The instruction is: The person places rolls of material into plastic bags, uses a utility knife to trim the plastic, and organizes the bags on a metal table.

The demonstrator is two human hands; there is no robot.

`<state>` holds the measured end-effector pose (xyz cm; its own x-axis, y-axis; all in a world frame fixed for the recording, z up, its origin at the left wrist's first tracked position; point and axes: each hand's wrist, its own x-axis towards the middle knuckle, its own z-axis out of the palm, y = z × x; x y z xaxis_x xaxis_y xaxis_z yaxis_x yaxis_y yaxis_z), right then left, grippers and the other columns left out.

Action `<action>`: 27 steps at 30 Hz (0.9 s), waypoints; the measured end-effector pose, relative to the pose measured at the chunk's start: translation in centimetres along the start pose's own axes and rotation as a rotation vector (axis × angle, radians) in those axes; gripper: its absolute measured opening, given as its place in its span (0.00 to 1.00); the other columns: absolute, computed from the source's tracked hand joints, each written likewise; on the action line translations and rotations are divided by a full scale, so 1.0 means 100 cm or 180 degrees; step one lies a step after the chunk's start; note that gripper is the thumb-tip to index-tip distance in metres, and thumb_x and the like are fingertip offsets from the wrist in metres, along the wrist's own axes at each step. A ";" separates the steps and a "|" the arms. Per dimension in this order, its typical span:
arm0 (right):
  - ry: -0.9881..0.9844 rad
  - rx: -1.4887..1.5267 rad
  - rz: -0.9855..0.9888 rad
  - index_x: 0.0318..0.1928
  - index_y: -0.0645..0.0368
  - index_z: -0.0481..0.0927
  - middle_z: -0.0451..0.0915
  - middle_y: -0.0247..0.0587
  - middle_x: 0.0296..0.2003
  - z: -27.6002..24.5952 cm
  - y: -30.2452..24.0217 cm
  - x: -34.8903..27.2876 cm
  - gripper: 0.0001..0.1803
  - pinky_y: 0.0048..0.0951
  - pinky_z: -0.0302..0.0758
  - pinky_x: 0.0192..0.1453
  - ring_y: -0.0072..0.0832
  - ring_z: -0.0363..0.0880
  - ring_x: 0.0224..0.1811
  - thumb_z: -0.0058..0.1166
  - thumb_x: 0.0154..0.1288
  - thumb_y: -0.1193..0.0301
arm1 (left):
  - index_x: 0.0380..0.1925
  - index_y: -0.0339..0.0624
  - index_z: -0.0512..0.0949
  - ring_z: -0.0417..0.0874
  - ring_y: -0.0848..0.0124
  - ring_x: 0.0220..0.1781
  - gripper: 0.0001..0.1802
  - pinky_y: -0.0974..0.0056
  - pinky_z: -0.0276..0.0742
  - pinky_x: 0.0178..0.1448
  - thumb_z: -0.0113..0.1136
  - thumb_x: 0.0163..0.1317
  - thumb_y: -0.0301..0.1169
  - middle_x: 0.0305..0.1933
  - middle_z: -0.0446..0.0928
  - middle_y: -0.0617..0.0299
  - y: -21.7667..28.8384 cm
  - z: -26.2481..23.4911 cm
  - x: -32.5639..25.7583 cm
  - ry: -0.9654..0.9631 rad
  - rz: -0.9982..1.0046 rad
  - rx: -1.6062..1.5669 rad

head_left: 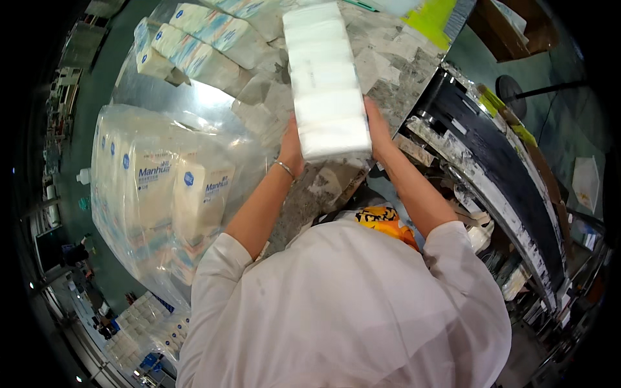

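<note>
Between my two hands is a long white row of tissue packs [328, 94], made up of several soft segments lined up away from me. My left hand [292, 150] presses on its near left side, and a bracelet circles that wrist. On the opposite side my right hand [376, 129] grips it near the closer end. Most of the fingers of both hands are hidden behind the row. Under it lies a worktop [323, 184] covered with worn, peeling patches of tape.
A clear plastic bag [249, 152] full of printed tissue packs [152, 178] stands at the left. More tissue packs [213, 39] lie at the far left of the worktop. A black conveyor belt [498, 149] runs along the right, with a brown cardboard box [501, 29] beyond it.
</note>
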<state>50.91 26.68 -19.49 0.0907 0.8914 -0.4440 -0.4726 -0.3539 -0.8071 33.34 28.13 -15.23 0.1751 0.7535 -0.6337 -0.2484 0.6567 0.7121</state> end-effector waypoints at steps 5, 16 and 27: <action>-0.0579 0.0842 0.0990 0.60 0.62 0.55 0.66 0.52 0.53 0.020 -0.044 -0.088 0.41 0.36 0.68 0.55 0.38 0.69 0.53 0.51 0.51 0.50 | 0.58 0.37 0.55 0.66 0.70 0.56 0.31 0.68 0.63 0.57 0.39 0.63 0.48 0.56 0.65 0.59 0.030 0.002 -0.080 -0.0653 0.0025 0.0170; -0.0596 0.1814 0.1141 0.57 0.59 0.62 0.71 0.46 0.50 0.018 -0.033 -0.160 0.34 0.39 0.70 0.53 0.38 0.72 0.49 0.50 0.52 0.54 | 0.60 0.32 0.50 0.66 0.72 0.51 0.37 0.69 0.65 0.53 0.56 0.54 0.35 0.51 0.65 0.57 0.039 0.001 -0.174 -0.1088 0.0267 0.1285; -0.0384 0.1630 0.1104 0.55 0.59 0.64 0.71 0.45 0.48 0.025 -0.026 -0.184 0.33 0.40 0.70 0.52 0.38 0.72 0.48 0.51 0.49 0.57 | 0.43 0.39 0.67 0.68 0.74 0.43 0.17 0.70 0.68 0.47 0.57 0.53 0.28 0.40 0.66 0.62 0.004 -0.034 -0.210 -0.0764 0.1940 0.1988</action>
<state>48.28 11.88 -8.23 -0.2286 0.7854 -0.5753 -0.8193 -0.4744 -0.3221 26.36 12.46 -2.68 0.3937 0.9171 -0.0627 0.1870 -0.0131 0.9823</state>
